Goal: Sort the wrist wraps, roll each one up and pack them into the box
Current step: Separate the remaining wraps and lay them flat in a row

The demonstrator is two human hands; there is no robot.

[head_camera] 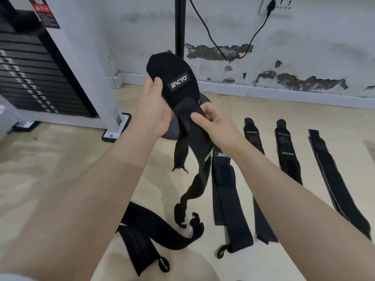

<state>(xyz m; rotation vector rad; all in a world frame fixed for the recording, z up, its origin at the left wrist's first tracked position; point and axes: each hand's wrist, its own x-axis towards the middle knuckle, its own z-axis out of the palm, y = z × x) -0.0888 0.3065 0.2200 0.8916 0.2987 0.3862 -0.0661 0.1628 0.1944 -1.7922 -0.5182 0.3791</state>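
loose wrap on floor point(142, 236): lying nearest, crumpled and bent, loop end pointing toward the viewer, touched by neither hand.
hanging tail point(199, 179): dangling twisted from the grip down toward the floor, end curling just beside the loose wrap; long axis running roughly vertical, away from both hands and toward the viewer.
sorted wraps point(288, 157): lying flat in a row to the right, long axes roughly parallel, well apart from the hands, below and beyond the right forearm.
right hand point(215, 124): pinching the strap just below the padded end, thumb on top, fingers curled beneath.
left hand point(154, 110): cupping the padded end from the left, thumb pressing beside the label, fingers wrapping behind.
held wrap point(176, 82): being held up in mid-air, padded end standing above both hands, tilting up and away; left hand sitting nearer that top end, right hand nearer the free length.
next move, judged: rolling likely needing the tail gathered up toward the grip.
box: not appearing in view.
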